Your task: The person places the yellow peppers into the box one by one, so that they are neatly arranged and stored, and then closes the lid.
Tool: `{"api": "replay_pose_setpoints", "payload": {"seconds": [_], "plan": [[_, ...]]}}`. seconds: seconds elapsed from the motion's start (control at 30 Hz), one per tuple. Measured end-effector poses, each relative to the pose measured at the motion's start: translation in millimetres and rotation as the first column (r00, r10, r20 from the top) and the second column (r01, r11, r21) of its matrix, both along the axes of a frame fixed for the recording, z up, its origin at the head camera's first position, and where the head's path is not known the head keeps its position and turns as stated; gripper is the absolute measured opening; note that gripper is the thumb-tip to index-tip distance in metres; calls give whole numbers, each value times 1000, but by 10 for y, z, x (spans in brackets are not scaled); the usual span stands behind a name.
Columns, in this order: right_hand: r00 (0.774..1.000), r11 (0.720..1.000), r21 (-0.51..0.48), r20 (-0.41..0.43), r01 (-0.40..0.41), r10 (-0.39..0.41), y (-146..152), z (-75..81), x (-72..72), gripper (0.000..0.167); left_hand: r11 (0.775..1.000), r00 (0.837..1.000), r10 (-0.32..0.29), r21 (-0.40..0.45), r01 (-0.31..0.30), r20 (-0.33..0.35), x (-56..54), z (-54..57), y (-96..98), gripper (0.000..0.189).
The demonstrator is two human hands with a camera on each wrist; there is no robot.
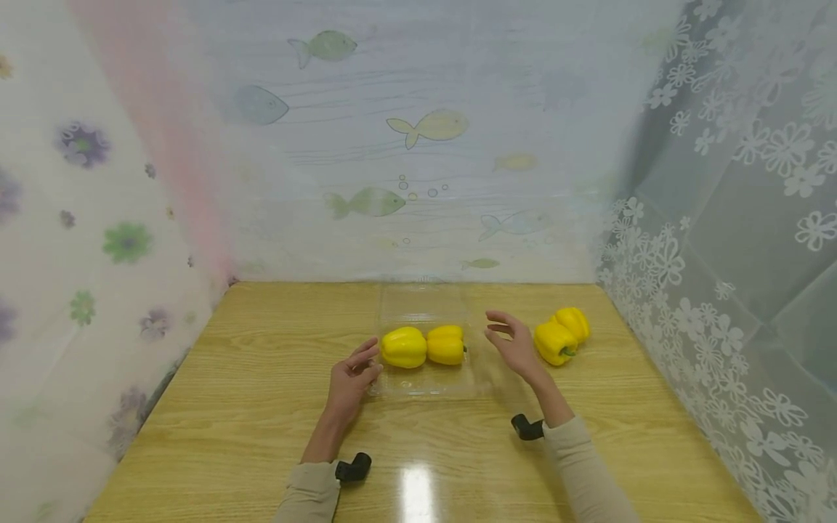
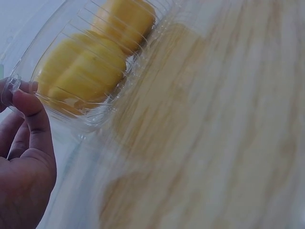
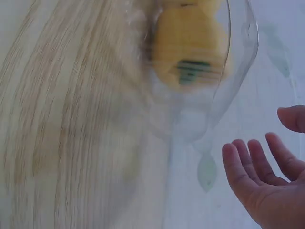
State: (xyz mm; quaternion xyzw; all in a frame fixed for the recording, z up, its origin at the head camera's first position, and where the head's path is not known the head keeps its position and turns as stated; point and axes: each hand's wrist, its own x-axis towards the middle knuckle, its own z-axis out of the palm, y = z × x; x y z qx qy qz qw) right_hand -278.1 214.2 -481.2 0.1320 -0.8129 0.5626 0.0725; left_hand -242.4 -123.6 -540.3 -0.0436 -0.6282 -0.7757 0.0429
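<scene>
Head view: your left hand (image 1: pixel 353 379) pinches the clear box (image 1: pixel 425 388) by its left edge, with two yellow peppers (image 1: pixel 403 348) inside. Your right hand (image 1: pixel 516 351) is empty, fingers apart, near two more peppers (image 1: pixel 554 342) at right. You seem to be steadying the box; next may need a right-hand grip.

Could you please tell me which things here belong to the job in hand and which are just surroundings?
In the job:
left hand
right hand
clear box
two peppers inside
probably the two loose peppers

Surroundings:
table
fish-print sheet
flowered curtains
</scene>
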Motion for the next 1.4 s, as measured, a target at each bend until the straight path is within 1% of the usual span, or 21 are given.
{"api": "replay_pose_setpoints", "payload": {"seconds": [0.1,0.2,0.3,0.4,0.5,0.63,0.73,0.77,0.87,0.93,1.0,1.1,1.2,1.3,1.4], "plan": [[1000,1000,21,-3,16,-16,86,12,30,42,1000,1000,-3,-7,3,1,3,9,-6,37],[998,996,65,-30,53,-51,189,11,46,42,1000,1000,-6,-11,6,2,9,7,-14,37],[993,990,93,-52,109,-105,300,6,51,41,1000,1000,-8,-11,8,5,11,-3,-22,37],[981,979,85,-73,183,-177,408,-15,33,40,1000,1000,-12,-1,12,9,11,-5,-25,37],[954,957,62,-118,283,-274,509,-62,-5,37,1000,1000,-13,9,13,9,6,-2,-25,36],[896,911,30,-201,410,-397,632,-111,-18,35,1000,1000,-18,18,17,7,1,8,-22,37],[859,879,32,-236,475,-455,711,-139,-3,36,1000,1000,-19,21,19,11,4,19,-18,37],[850,870,43,-241,491,-468,734,-147,3,37,1000,1000,-20,23,19,13,7,23,-16,37],[836,843,100,-234,528,-496,801,-181,7,41,1000,1000,-17,26,17,20,15,37,-12,37],[838,831,144,-204,537,-506,835,-190,16,46,999,1000,-15,30,15,24,19,45,-10,38],[852,828,202,-143,523,-504,863,-185,34,52,999,1000,-14,34,14,27,21,50,-9,38],[885,846,287,-23,451,-464,900,-163,63,62,999,999,-13,35,12,29,19,49,-4,38],[906,866,326,54,380,-419,930,-151,93,67,999,999,-14,34,13,29,8,31,-1,37],[915,880,310,71,359,-398,954,-144,113,68,999,999,-16,39,15,28,0,15,0,38],[915,886,293,75,359,-396,978,-135,137,69,999,1000,-17,43,16,26,-1,14,4,38]]}}
